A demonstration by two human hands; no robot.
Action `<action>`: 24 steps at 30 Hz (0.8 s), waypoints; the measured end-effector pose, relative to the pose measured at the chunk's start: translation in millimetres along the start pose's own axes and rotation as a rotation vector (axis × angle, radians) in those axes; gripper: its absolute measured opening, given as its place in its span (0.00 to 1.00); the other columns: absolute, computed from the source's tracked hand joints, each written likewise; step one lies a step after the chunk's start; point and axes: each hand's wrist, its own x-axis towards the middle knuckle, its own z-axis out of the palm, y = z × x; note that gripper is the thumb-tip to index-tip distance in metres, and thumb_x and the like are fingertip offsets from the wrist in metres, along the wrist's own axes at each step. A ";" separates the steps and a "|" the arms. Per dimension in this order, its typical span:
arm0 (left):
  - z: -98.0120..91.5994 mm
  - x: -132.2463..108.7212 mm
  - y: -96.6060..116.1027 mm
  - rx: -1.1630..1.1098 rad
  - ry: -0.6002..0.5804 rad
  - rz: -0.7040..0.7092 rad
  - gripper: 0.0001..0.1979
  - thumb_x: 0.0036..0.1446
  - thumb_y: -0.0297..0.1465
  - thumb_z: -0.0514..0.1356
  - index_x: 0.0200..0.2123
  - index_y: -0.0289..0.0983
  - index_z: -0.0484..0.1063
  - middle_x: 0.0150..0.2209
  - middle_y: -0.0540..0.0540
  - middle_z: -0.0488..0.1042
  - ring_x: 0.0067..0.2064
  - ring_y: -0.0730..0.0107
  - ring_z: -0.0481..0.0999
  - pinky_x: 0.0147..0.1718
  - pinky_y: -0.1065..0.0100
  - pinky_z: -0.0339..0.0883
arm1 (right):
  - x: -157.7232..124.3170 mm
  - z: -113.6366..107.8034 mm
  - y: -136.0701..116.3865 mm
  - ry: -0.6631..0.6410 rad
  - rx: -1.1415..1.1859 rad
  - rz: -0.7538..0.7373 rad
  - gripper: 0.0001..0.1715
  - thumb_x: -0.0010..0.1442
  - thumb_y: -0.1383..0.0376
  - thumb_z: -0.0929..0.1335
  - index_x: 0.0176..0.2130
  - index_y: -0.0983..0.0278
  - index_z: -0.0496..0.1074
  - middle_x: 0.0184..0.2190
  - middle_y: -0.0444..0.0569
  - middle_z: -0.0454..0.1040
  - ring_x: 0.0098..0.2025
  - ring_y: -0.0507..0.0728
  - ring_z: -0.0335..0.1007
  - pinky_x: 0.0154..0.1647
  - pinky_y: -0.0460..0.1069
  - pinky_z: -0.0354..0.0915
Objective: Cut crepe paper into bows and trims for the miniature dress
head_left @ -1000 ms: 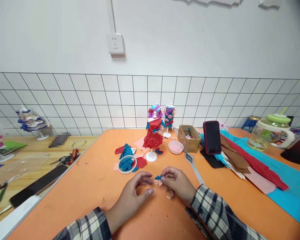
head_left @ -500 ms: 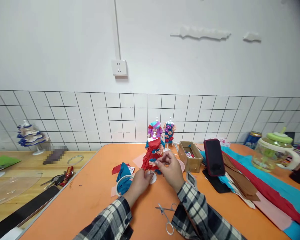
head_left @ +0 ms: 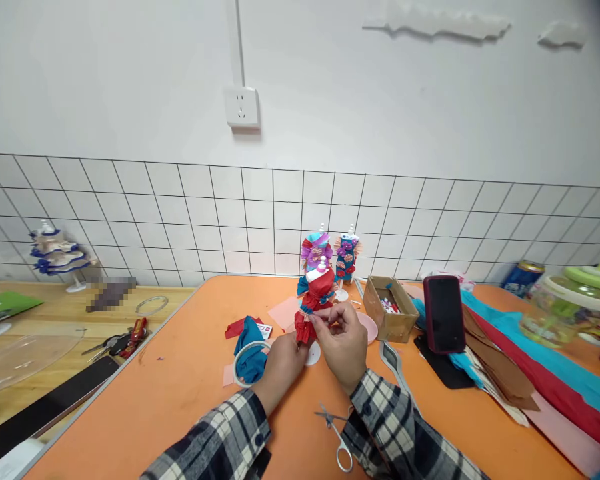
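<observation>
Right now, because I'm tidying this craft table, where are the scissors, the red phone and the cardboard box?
scissors (head_left: 335, 432): head view, on the shank below the pivot.
red phone (head_left: 444, 313): head view, middle of its back.
cardboard box (head_left: 403, 327): head view, on its near outer wall.

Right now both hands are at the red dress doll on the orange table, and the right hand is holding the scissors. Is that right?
Not quite. The left hand and right hand are at the red dress doll, but the scissors are in neither hand. They lie on the orange table beside the right sleeve, as the head view shows.
</observation>
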 end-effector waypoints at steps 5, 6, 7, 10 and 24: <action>1.3 -1.5 -3.4 -0.021 -0.006 0.046 0.13 0.57 0.32 0.53 0.27 0.35 0.74 0.27 0.45 0.77 0.28 0.67 0.73 0.25 0.72 0.53 | 6.0 -2.2 0.9 0.088 -0.009 -0.012 0.20 0.54 0.60 0.70 0.26 0.59 0.54 0.24 0.43 0.74 0.30 0.54 0.74 0.28 0.46 0.67; 1.3 -2.0 -3.5 -0.022 -0.006 0.053 0.13 0.57 0.31 0.53 0.27 0.34 0.74 0.27 0.45 0.77 0.28 0.67 0.72 0.25 0.72 0.53 | 7.2 -2.6 1.3 0.088 -0.009 -0.014 0.20 0.54 0.60 0.70 0.26 0.59 0.54 0.24 0.43 0.73 0.30 0.54 0.74 0.29 0.47 0.67; 1.3 -2.5 -3.3 -0.022 -0.007 0.058 0.13 0.57 0.31 0.52 0.27 0.34 0.74 0.26 0.45 0.76 0.28 0.67 0.72 0.25 0.72 0.52 | 8.1 -2.8 1.6 0.084 -0.005 -0.014 0.19 0.54 0.60 0.70 0.26 0.60 0.54 0.23 0.43 0.72 0.29 0.54 0.74 0.29 0.47 0.67; 1.6 -5.1 -0.9 -0.023 -0.008 0.075 0.13 0.57 0.30 0.52 0.26 0.34 0.74 0.25 0.45 0.76 0.27 0.67 0.72 0.24 0.72 0.52 | 8.9 -2.9 2.3 0.080 -0.021 -0.008 0.18 0.54 0.60 0.70 0.26 0.60 0.54 0.24 0.43 0.72 0.29 0.53 0.72 0.27 0.46 0.66; 2.8 -11.8 1.1 -0.028 -0.022 0.127 0.12 0.54 0.27 0.52 0.27 0.35 0.76 0.26 0.45 0.77 0.29 0.67 0.73 0.26 0.72 0.55 | 10.3 -8.8 4.6 0.111 -0.223 -0.203 0.08 0.54 0.68 0.66 0.27 0.61 0.61 0.24 0.42 0.65 0.23 0.50 0.61 0.23 0.44 0.61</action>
